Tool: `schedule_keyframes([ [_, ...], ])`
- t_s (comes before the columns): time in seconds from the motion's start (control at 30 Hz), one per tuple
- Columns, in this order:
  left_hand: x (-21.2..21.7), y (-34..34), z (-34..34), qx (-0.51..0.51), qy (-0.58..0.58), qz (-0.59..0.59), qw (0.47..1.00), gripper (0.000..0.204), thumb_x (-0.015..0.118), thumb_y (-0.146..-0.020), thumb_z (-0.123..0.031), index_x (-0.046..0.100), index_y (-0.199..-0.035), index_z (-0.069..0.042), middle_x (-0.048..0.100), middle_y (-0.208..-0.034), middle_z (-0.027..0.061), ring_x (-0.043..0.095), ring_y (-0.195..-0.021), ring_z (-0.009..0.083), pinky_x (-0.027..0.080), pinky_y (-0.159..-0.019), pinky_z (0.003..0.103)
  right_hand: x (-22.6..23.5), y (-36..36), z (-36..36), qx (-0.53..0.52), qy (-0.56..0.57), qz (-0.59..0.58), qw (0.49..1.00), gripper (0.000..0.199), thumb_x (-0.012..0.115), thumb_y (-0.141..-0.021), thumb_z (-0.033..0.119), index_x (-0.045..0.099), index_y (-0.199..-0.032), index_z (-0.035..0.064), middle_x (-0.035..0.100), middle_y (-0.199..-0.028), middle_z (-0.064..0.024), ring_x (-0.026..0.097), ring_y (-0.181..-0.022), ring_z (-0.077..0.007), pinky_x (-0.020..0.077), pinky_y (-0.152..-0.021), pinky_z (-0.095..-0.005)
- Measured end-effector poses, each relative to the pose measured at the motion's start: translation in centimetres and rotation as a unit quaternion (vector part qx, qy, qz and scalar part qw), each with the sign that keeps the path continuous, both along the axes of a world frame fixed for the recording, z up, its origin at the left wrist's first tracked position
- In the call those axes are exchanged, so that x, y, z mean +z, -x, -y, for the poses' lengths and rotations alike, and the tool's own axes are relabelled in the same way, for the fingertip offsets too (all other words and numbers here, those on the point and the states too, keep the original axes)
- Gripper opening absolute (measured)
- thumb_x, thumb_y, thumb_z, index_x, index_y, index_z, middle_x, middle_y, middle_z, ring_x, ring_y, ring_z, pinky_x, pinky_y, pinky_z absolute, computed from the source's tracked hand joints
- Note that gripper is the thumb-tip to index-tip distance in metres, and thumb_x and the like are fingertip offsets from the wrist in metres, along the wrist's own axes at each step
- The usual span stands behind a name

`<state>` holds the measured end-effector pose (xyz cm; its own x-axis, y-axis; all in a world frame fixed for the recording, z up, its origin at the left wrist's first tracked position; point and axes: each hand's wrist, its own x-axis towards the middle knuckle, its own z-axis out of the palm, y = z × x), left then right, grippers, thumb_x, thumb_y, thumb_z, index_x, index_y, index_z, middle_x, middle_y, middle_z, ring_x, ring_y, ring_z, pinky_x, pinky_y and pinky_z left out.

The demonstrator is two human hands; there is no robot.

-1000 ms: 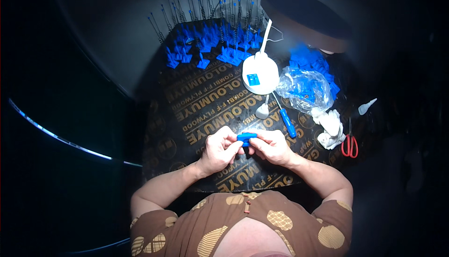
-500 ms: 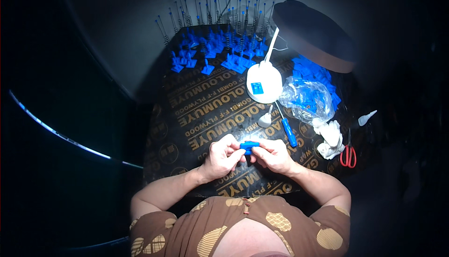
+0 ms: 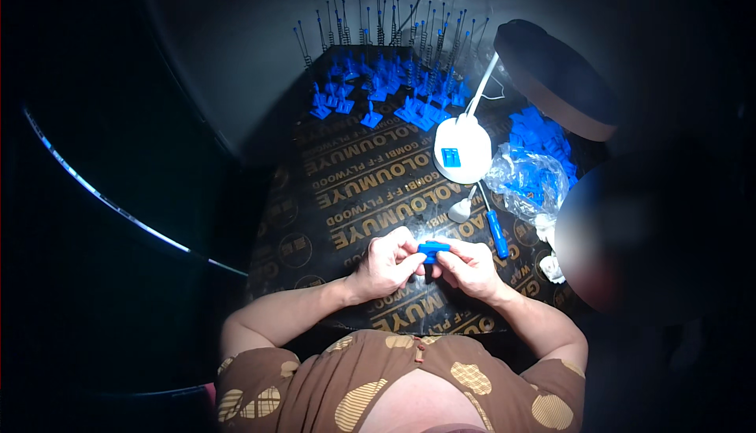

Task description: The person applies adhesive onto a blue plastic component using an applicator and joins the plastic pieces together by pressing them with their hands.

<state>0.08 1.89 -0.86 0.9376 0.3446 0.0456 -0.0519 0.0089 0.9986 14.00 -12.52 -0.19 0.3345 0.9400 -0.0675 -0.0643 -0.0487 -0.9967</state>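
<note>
Near the front of the dark plywood board, my left hand (image 3: 388, 264) and my right hand (image 3: 474, 269) meet at a small blue plastic piece (image 3: 433, 253). Fingertips and thumbs of both hands pinch it from either side. Parts of the piece are hidden behind the fingers. Just beyond the hands lie a small white squeeze bottle (image 3: 461, 210) with a thin nozzle and a screwdriver (image 3: 497, 234) with a blue handle. Farther off, a blue square part (image 3: 450, 157) rests on the white lamp base (image 3: 472, 167).
Several blue square-based parts (image 3: 372, 116) stand at the back, some with upright springs and thin rods. A clear plastic bag (image 3: 524, 189) of blue pieces sits at the right, by a blue pile (image 3: 538, 134). The lamp's head (image 3: 551, 75) overhangs them. A dark blurred shape (image 3: 630, 236) covers the right.
The whole view has shifted, so the board and lamp appear farther right. A blurred dark shape has come in at the right, over the red scissors and white cloth. Both hands keep their pinch.
</note>
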Motion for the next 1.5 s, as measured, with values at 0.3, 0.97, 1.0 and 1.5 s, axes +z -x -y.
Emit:
schedule_keyframes([
  [0.3,0.2,0.0,0.0,-0.002,0.007,0.000,1.000,0.006,0.055,-0.090,-0.001,0.049,-0.092,0.000,0.064,-0.071,0.0096,0.053,-0.048,0.0064,0.042,-0.042,0.019,-0.2,-0.1,0.0,-0.002,0.007,-0.002,1.000,0.025,0.051,-0.095,0.011,0.063,-0.115,0.0050,0.060,-0.070,0.0022,0.045,-0.051,-0.0009,0.0338,-0.045,-0.0152],
  [0.97,-0.1,0.0,0.0,0.001,0.000,-0.012,1.000,0.007,0.056,-0.090,-0.002,0.049,-0.092,0.000,0.064,-0.072,0.0095,0.053,-0.048,0.0059,0.042,-0.042,0.019,-0.1,-0.1,0.0,0.001,0.001,0.001,1.000,0.025,0.050,-0.095,0.011,0.062,-0.115,0.0052,0.060,-0.069,0.0019,0.045,-0.050,-0.0009,0.0327,-0.044,-0.0159],
  [1.0,0.0,0.0,0.0,0.001,-0.002,-0.011,1.000,0.007,0.055,-0.090,-0.002,0.049,-0.092,0.000,0.064,-0.072,0.0096,0.053,-0.048,0.0059,0.042,-0.042,0.019,-0.1,-0.1,0.0,0.001,0.001,0.000,1.000,0.025,0.050,-0.095,0.011,0.062,-0.115,0.0052,0.060,-0.069,0.0019,0.045,-0.050,-0.0009,0.0327,-0.044,-0.0159],
  [1.5,5.9,0.0,-4.7,-0.008,-0.132,-0.108,0.985,0.012,0.058,-0.087,-0.010,0.061,-0.090,0.001,0.067,-0.077,0.0085,0.059,-0.057,0.0086,0.049,-0.055,0.023,-0.4,-0.7,0.3,-0.017,0.003,-0.021,1.000,0.023,0.051,-0.094,0.012,0.062,-0.112,0.0020,0.063,-0.070,-0.0011,0.046,-0.048,-0.0021,0.0346,-0.043,-0.0169],
])
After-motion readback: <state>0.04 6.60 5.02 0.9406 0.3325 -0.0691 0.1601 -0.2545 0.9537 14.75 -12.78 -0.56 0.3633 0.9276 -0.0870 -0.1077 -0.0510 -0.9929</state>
